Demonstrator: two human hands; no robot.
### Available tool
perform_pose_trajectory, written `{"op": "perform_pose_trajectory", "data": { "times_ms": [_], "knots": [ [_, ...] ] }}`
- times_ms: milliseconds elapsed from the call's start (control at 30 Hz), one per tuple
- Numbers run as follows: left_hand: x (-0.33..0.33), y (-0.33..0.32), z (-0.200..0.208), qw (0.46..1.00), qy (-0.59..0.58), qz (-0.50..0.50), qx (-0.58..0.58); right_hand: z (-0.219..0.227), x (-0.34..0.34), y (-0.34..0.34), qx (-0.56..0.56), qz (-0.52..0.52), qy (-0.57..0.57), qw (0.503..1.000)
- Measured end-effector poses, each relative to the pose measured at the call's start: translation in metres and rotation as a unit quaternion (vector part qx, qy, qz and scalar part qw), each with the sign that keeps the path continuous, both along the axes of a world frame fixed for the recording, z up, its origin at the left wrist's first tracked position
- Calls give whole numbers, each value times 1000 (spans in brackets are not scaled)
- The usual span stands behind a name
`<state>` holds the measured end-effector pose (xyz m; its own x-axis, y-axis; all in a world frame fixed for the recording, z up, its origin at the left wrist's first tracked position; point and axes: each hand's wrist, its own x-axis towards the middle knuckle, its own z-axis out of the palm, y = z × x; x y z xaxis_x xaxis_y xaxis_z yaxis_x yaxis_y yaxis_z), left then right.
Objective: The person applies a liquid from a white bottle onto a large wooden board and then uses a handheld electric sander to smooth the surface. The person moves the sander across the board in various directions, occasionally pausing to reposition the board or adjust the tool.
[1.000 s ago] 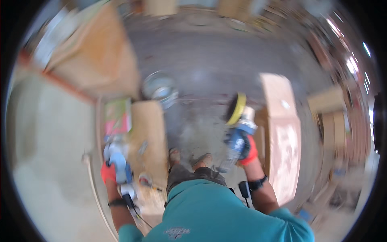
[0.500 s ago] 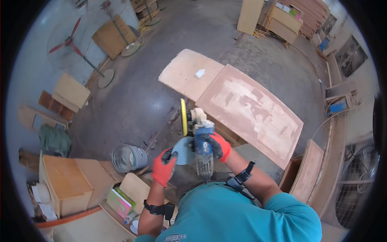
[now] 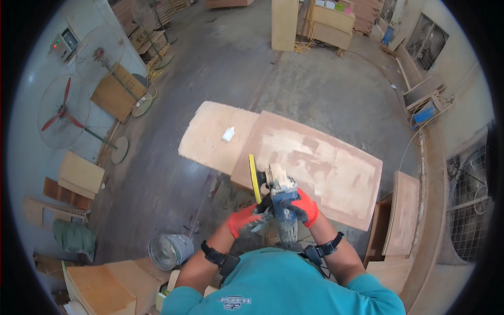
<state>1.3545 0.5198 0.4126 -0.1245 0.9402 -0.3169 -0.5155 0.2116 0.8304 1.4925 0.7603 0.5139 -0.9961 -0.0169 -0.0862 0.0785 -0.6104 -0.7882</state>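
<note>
Power tool point(image 3: 286, 227): part of blue body hidden under right fingers point(image 3: 295, 206). Left fingers point(image 3: 264, 206): tips blend into dark parts beside tool; what they grip, cannot tell. Yellow-edged pad point(image 3: 254, 178), just above left fingers: near edge-on, face hidden. Dark trousers point(image 3: 245, 243), below left fingers: mostly hidden by shirt point(image 3: 286, 286), itself cut off by lower edge. Bucket point(image 3: 183, 245), left of left fingers: contents unclear. Upright pale panel point(image 3: 284, 26), far beyond fingers: top cut off.

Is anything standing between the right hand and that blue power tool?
Nothing visible: the red and black gloved right hand directly grips the blue cylindrical power tool with its yellow-edged round pad. The similarly gloved left hand is at the tool's left side, not between them.
</note>
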Motion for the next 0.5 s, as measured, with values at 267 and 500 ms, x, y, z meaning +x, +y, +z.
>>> {"op": "perform_pose_trajectory", "data": {
  "times_ms": [267, 500],
  "knots": [
    [-81, 56, 46, 988, -146, 32, 41, 12, -85, -2, -24, -98, -51, 994],
    [-209, 76, 83, 925, -316, 92, 189, 75, -142, 15, 165, -224, -111, 954]
  ]
}}
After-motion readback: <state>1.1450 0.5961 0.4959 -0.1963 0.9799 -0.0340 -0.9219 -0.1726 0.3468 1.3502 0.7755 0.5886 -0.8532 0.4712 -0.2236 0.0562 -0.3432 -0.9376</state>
